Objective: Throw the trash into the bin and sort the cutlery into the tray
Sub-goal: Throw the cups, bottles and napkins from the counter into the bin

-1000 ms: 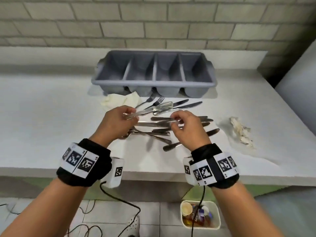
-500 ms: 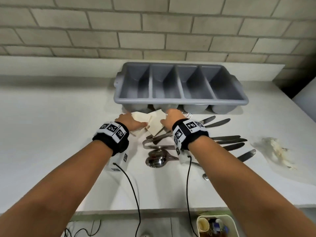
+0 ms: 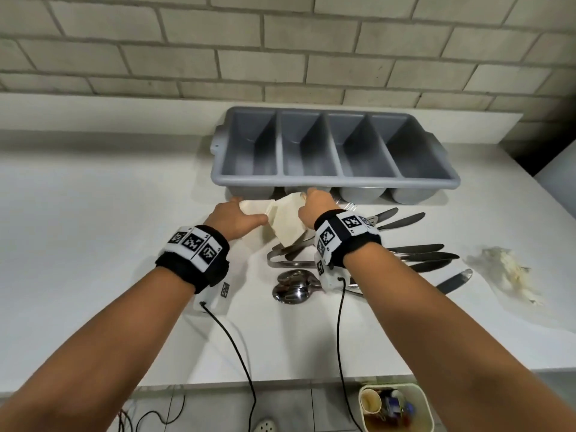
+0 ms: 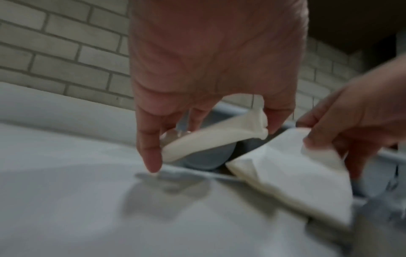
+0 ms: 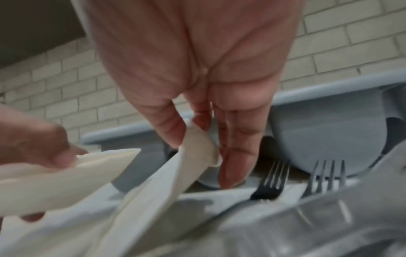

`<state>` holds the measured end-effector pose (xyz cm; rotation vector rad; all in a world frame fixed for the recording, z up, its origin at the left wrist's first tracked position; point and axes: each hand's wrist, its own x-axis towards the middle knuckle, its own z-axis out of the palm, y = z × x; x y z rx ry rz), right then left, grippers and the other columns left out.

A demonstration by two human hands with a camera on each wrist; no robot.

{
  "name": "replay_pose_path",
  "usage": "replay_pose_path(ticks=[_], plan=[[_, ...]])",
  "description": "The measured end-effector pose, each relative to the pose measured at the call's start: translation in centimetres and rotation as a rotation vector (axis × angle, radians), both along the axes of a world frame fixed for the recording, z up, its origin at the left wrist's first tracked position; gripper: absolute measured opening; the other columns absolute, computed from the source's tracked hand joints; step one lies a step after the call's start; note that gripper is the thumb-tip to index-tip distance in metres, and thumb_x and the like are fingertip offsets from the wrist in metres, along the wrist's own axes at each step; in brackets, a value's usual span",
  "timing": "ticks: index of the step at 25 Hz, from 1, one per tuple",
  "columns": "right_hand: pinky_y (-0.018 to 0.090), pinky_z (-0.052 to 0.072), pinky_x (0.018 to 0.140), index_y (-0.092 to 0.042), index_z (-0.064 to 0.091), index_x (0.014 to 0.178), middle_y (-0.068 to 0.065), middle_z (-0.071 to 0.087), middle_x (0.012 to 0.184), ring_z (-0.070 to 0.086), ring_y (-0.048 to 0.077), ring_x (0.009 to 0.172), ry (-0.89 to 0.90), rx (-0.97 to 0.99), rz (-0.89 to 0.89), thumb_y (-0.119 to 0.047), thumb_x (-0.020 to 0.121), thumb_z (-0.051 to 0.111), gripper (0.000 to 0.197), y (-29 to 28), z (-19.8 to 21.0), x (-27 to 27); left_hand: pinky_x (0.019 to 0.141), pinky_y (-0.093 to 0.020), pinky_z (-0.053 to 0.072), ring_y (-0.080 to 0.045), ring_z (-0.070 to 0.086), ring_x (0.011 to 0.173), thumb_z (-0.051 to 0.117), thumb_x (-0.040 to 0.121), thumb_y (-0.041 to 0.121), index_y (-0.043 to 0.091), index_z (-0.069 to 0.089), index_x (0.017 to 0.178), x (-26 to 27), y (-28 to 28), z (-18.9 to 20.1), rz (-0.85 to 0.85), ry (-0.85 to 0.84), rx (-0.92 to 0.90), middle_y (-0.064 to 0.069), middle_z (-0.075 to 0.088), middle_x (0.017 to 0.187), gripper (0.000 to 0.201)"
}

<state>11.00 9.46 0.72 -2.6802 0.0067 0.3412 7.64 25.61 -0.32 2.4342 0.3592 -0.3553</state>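
Two cream napkins lie just in front of the grey four-compartment cutlery tray (image 3: 335, 179). My left hand (image 3: 235, 218) pinches the left napkin (image 3: 254, 207), seen folded between thumb and fingers (image 4: 211, 137). My right hand (image 3: 314, 205) pinches a corner of the right napkin (image 3: 285, 224), its corner lifted (image 5: 197, 147). Knives (image 3: 424, 254), spoons (image 3: 293, 289) and forks (image 5: 272, 179) lie in a loose pile under and right of my right wrist. The tray's compartments look empty.
A crumpled tissue (image 3: 511, 275) lies on the white counter (image 3: 93, 244) at the right. A small bin (image 3: 396, 406) holding a cup and rubbish stands on the floor below the counter edge. A brick wall rises behind the tray.
Both hands left the cutlery pile and reached forward to the napkins by the tray. Each now pinches a napkin, the right one lifting its corner.
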Motion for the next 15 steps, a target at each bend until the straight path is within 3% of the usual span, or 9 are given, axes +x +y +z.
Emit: replay_pose_path(ticks=[4,6,8,11,13,14,15], plan=[[0.015,0.038,0.072,-0.002,0.048,0.117,0.018,0.057,0.119,0.054,0.032,0.110,-0.102,0.230,-0.071,-0.001,0.090,0.041,0.028,-4.0,3.2,-3.6,0.077,-0.024,0.041,-0.017,0.055,0.102,0.062,0.080,0.038,0.021,0.048,0.133,-3.2,-2.5,3.3,-0.059,-0.110,-0.197,0.000,0.058,0.124,0.056],[0.004,0.032,0.047,-0.013,0.047,0.086,0.007,0.056,0.087,0.050,0.028,0.087,-0.174,0.335,-0.131,-0.003,0.090,0.043,0.012,-7.4,4.0,-6.0,0.076,-0.021,0.042,-0.016,0.057,0.105,0.064,0.075,0.042,0.023,0.046,0.136,-5.5,-5.0,4.9,-0.102,-0.178,-0.266,0.004,0.059,0.123,0.066],[0.002,0.033,0.042,-0.017,0.035,0.070,-0.005,0.041,0.066,0.043,0.020,0.067,-0.286,0.418,-0.209,-0.005,0.088,0.046,0.024,-11.5,4.1,-8.8,0.073,-0.021,0.043,-0.018,0.060,0.103,0.061,0.065,0.049,0.027,0.044,0.136,-7.9,-8.3,6.0,-0.145,-0.243,-0.328,0.004,0.060,0.120,0.076],[0.006,0.036,0.048,-0.014,0.035,0.092,-0.013,0.042,0.073,0.045,0.010,0.059,-0.426,0.569,-0.359,-0.004,0.084,0.052,0.021,-18.2,2.8,-14.4,0.072,-0.020,0.046,-0.013,0.060,0.085,0.061,0.059,0.051,0.032,0.041,0.137,-11.8,-14.7,6.7,-0.234,-0.262,-0.457,0.005,0.054,0.116,0.083],[0.004,0.041,0.055,-0.015,0.036,0.108,-0.010,0.047,0.086,0.053,0.018,0.072,-0.476,0.664,-0.443,0.000,0.081,0.053,0.036,-23.0,1.4,-18.7,0.063,-0.013,0.048,-0.009,0.058,0.079,0.062,0.056,0.052,0.032,0.041,0.137,-14.4,-19.7,5.9,-0.336,-0.193,-0.551,0.005,0.054,0.116,0.087],[0.003,0.043,0.058,-0.014,0.036,0.118,-0.006,0.049,0.093,0.055,0.022,0.082,-0.492,0.688,-0.476,0.001,0.080,0.053,0.045,-25.3,0.6,-20.9,0.066,-0.014,0.050,-0.010,0.057,0.083,0.061,0.054,0.052,0.032,0.042,0.137,-15.7,-22.1,5.2,-0.371,-0.131,-0.615,0.005,0.055,0.115,0.087],[0.003,0.045,0.059,-0.014,0.033,0.126,-0.004,0.049,0.096,0.056,0.024,0.088,-0.506,0.712,-0.509,-0.001,0.078,0.053,0.053,-27.6,-0.4,-23.1,0.077,-0.021,0.052,-0.011,0.055,0.090,0.059,0.054,0.052,0.033,0.043,0.134,-16.9,-24.4,4.2,-0.399,-0.061,-0.675,0.006,0.056,0.112,0.084]])
